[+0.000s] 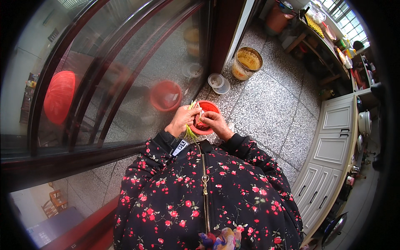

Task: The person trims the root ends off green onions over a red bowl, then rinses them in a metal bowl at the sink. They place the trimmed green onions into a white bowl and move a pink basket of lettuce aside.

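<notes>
My left hand [183,119] is closed around a small bunch of thin green stalks [190,132], with pale ends sticking up past the thumb. Beside it, my right hand [215,122] has its thumb and forefinger pinched at a pale stalk end [200,113]. Both hands are above a red plastic basin [215,107] on the floor. Something dark red lies in the basin, partly hidden by the hands.
A dirty bucket [242,72] and two round plastic containers [216,80] stand on the speckled floor ahead. Glass sliding doors [131,93] run along the left. White cabinets [332,148] line the right, and a cluttered table [331,43] stands farther back.
</notes>
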Demonstrator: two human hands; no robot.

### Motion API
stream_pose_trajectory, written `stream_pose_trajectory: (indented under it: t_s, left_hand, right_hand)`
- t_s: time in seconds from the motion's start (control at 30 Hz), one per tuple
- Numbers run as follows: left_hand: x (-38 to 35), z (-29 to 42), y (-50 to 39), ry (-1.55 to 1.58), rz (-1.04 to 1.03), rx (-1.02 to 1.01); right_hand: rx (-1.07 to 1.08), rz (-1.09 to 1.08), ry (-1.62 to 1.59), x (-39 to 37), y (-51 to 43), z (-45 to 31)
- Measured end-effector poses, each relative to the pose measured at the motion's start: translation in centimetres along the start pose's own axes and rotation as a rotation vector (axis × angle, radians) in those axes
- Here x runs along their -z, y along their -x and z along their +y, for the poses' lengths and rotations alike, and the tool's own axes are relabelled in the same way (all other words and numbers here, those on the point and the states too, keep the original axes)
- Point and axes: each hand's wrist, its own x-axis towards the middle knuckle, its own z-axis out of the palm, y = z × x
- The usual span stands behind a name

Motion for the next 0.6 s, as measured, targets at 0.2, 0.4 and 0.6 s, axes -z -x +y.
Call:
stream_pose_trajectory:
  t_s: [0.2, 0.4, 0.6]
  left_hand:
    - [-0.2, -0.1, 0.2, -0.028, -0.014, 0.028]
    - [-0.4, 0.0, 0.6, -0.040, -0.057, 0.128]
    - [-0.1, 0.1, 0.6, -0.052, -0.173, 0.110]
  right_hand:
    - [-0.007, 0.068, -0.082, -0.2, 0.4, -0.9]
    - [0.012, 0.119, -0.129, 0.1, 0.5, -1.5]
    - [0.023, 0.123, -0.190, 0.5, 0.2, -1.3]
